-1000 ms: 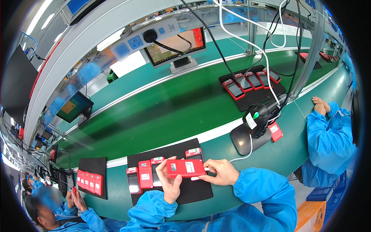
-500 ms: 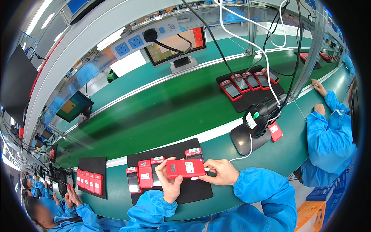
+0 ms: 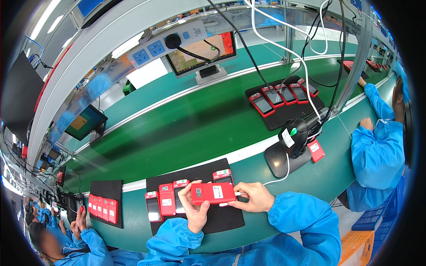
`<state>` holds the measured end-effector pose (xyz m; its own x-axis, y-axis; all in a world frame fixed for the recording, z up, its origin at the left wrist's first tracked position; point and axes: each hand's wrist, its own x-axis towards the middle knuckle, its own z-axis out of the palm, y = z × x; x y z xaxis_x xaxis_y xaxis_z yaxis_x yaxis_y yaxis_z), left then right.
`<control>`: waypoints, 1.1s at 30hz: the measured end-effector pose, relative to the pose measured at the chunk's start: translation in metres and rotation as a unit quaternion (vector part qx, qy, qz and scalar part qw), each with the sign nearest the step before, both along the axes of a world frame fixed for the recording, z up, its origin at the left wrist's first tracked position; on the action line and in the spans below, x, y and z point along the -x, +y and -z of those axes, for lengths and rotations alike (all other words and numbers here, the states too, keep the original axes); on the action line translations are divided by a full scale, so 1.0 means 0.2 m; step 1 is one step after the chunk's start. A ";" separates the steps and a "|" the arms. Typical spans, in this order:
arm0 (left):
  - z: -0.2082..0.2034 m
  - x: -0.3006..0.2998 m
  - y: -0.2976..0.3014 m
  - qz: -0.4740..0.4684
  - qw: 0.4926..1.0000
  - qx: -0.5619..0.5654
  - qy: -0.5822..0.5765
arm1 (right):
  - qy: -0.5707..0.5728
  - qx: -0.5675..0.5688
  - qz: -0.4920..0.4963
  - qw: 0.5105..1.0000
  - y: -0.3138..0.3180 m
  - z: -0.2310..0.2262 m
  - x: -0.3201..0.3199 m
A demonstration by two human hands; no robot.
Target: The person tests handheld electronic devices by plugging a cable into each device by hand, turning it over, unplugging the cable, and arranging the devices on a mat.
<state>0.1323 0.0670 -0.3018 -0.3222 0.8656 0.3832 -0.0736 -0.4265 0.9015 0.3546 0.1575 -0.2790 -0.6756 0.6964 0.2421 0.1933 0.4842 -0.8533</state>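
My left hand (image 3: 197,208) is closed round a red handheld terminal (image 3: 213,193), its labelled back turned up, raised over a black mat (image 3: 230,218). At the terminal's right end, my right hand (image 3: 255,197) pinches a white cable plug (image 3: 239,193) against its edge. How far the plug is seated cannot be made out. Beneath and behind lie more red terminals: one screen up (image 3: 153,207) at the mat's left, one back up (image 3: 167,199) beside it, and others partly covered by my left hand and the held terminal.
A black scanner on a stand (image 3: 290,142) stands to the right, a red terminal (image 3: 316,151) beside it. Several terminals ride a mat (image 3: 273,122) on the green belt (image 3: 177,133). Another loaded mat (image 3: 106,186) lies left. Co-workers sit both sides; cables hang at upper right.
The loaded mat on the belt has shifted slightly left. The right co-worker leans in and reaches farther toward the belt; the left co-worker's hands have moved. My hands look unchanged.
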 end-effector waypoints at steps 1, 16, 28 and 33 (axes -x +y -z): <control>0.00 0.00 0.00 0.000 1.000 0.000 0.001 | 0.009 0.004 0.000 1.000 0.00 0.01 0.00; -0.07 0.04 0.03 0.008 1.000 -0.014 0.012 | 0.038 0.053 -0.032 0.997 -0.02 -0.09 -0.01; -0.30 0.46 0.10 0.020 0.990 0.132 0.038 | 0.028 -0.006 0.026 0.999 0.01 -0.01 0.02; -0.30 0.38 0.17 0.240 0.932 0.233 0.141 | 0.012 0.042 0.055 0.998 0.03 -0.03 0.01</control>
<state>0.0571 0.1003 -0.2417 0.2013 0.9777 -0.0600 0.1134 0.0376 0.9928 0.3536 0.1634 -0.2739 -0.5881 0.7850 0.1947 0.2207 0.3874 -0.8951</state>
